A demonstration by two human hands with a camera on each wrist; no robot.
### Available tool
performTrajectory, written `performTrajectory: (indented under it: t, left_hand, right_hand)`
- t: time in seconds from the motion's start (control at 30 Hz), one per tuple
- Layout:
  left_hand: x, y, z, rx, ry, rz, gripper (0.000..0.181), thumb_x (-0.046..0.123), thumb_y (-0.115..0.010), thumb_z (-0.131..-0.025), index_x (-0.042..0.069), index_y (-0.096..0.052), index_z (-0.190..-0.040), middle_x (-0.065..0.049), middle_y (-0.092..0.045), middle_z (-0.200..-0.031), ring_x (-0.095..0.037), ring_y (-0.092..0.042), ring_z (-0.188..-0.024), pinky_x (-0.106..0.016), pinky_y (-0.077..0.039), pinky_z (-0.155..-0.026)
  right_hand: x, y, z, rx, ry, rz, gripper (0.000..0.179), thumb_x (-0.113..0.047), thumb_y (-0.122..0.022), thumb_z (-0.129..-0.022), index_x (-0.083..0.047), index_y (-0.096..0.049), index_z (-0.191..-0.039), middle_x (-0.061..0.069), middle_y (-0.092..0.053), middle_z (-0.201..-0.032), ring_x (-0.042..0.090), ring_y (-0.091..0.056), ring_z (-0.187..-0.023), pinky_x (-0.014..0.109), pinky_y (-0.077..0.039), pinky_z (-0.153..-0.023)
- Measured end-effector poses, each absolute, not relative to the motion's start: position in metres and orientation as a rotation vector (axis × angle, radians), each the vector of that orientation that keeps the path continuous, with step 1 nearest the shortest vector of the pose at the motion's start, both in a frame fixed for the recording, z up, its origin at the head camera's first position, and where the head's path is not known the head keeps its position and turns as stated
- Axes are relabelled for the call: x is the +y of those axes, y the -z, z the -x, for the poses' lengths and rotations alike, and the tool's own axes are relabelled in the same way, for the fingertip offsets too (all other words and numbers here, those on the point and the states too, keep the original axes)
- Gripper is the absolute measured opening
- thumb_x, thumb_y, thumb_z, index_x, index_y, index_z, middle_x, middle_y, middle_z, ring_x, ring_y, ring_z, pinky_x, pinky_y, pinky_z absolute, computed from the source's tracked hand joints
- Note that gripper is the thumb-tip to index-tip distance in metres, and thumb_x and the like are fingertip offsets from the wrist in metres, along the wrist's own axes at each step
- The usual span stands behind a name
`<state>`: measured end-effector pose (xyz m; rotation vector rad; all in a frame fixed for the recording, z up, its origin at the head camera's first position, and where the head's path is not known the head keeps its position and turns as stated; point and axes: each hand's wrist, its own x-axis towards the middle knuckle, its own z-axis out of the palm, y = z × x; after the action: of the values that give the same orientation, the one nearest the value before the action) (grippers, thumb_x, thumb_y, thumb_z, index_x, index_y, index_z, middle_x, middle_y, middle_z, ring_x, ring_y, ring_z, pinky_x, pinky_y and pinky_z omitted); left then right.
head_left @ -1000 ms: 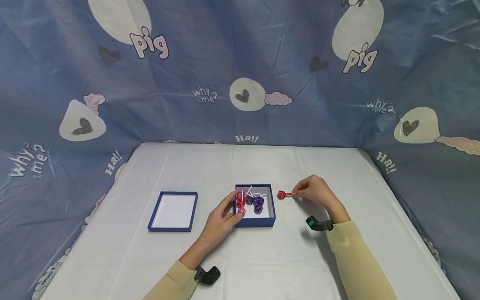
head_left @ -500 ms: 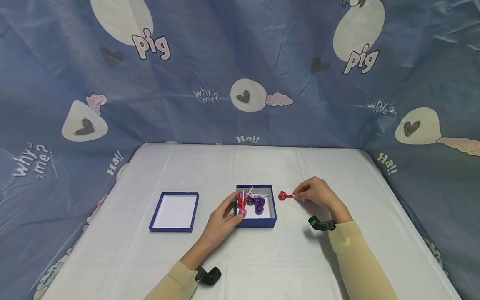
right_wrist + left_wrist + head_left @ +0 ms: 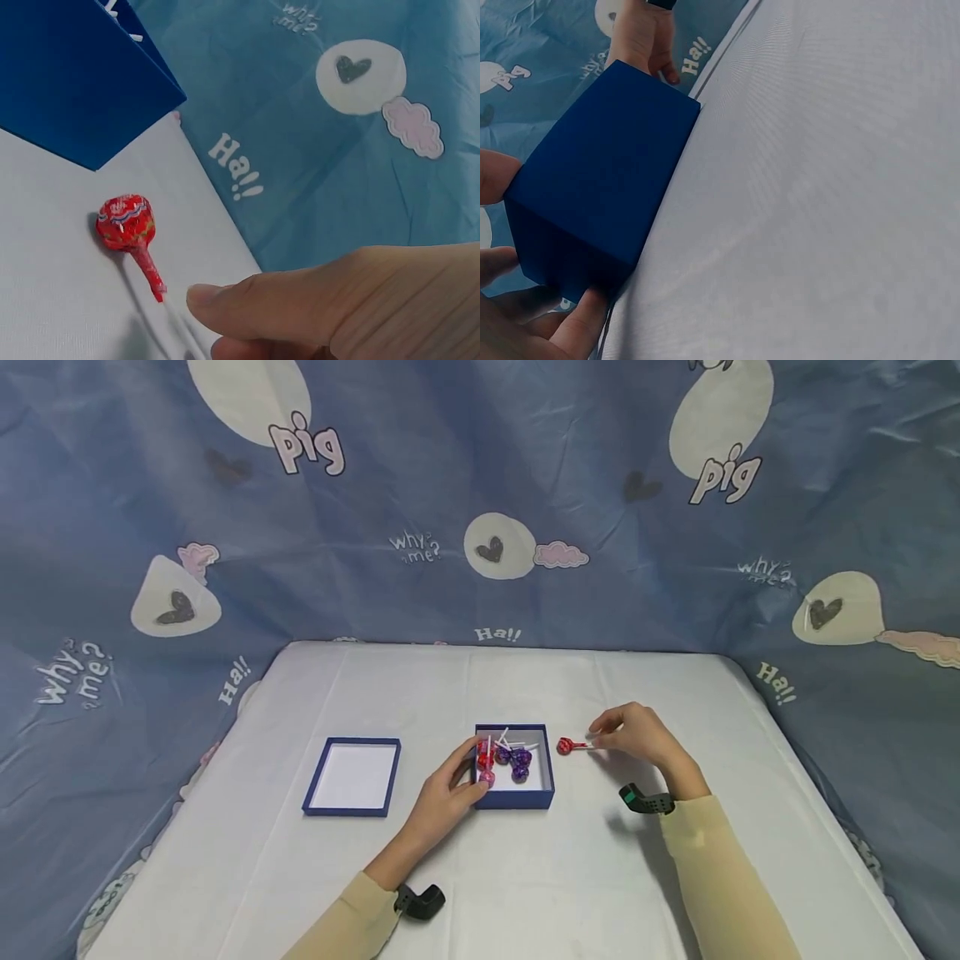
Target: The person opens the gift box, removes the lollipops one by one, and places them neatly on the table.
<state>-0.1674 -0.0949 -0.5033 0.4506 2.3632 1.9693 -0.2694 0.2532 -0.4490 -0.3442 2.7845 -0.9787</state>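
A shallow dark blue box (image 3: 514,801) with a white inside stands on the white table, holding several red, pink and purple lollipops (image 3: 521,760). My left hand (image 3: 444,797) grips the box's left side, fingers and thumb spread around its wall and front corner. In the left wrist view, fingertips touch the blue box (image 3: 615,157). Just right of the box lies a red-wrapped lollipop (image 3: 565,746), its white stick pointing right. My right hand (image 3: 633,735) is beside the stick, with thumb and forefinger apart. The right wrist view shows the thumb next to the red lollipop's stick (image 3: 126,223).
A blue-rimmed square lid (image 3: 352,812) lies with its white inside facing up, left of the box. The white-covered table (image 3: 525,877) extends around these things. A blue printed curtain (image 3: 480,460) surrounds the back and sides.
My right thumb and forefinger have parted from the red lollipop's stick, and the lollipop stays on the table. My left hand keeps its hold on the box. The head view has shifted slightly.
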Motion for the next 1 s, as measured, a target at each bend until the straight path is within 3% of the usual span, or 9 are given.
performTrajectory:
  t: [0.37,0.63,0.83,1.0]
  left_hand:
    - [-0.102,0.503,0.169,2.393,-1.96,-0.441,0.07,0.013,-0.071,-0.095,0.02,-0.038,-0.157,-0.012,-0.037,-0.158,-0.034,-0.039,-0.142,-0.046,-0.038,-0.112]
    - [-0.098,0.502,0.17,2.382,-1.955,-0.445,0.071,0.014,-0.07,-0.095,0.021,-0.037,-0.158,-0.005,-0.036,-0.159,-0.03,-0.038,-0.143,-0.041,-0.036,-0.114]
    - [-0.096,0.501,0.168,2.367,-1.974,-0.444,0.071,0.013,-0.07,-0.095,0.021,-0.038,-0.157,-0.009,-0.036,-0.159,-0.032,-0.038,-0.143,-0.042,-0.038,-0.112]
    - [-0.093,0.503,0.169,2.349,-1.978,-0.42,0.071,0.017,-0.071,-0.095,0.023,-0.037,-0.157,-0.006,-0.035,-0.16,-0.031,-0.037,-0.143,-0.041,-0.039,-0.112]
  right_hand:
    - [0.233,0.433,0.268,2.87,1.004,0.436,0.021,-0.016,-0.08,-0.084,-0.012,-0.079,-0.105,-0.001,-0.071,-0.09,0.019,-0.062,-0.078,0.035,-0.05,-0.068]
    - [0.212,0.415,0.253,2.894,1.08,0.487,0.016,-0.018,-0.081,-0.085,-0.018,-0.079,-0.101,-0.002,-0.071,-0.088,0.019,-0.063,-0.075,0.036,-0.052,-0.065]
    - [0.193,0.414,0.247,2.879,1.147,0.522,0.017,-0.017,-0.08,-0.085,-0.02,-0.079,-0.102,-0.004,-0.071,-0.087,0.02,-0.065,-0.074,0.034,-0.055,-0.06]
    - [0.18,0.415,0.245,2.841,1.195,0.544,0.019,-0.014,-0.079,-0.087,-0.016,-0.078,-0.105,-0.004,-0.071,-0.087,0.02,-0.067,-0.069,0.034,-0.056,-0.057]
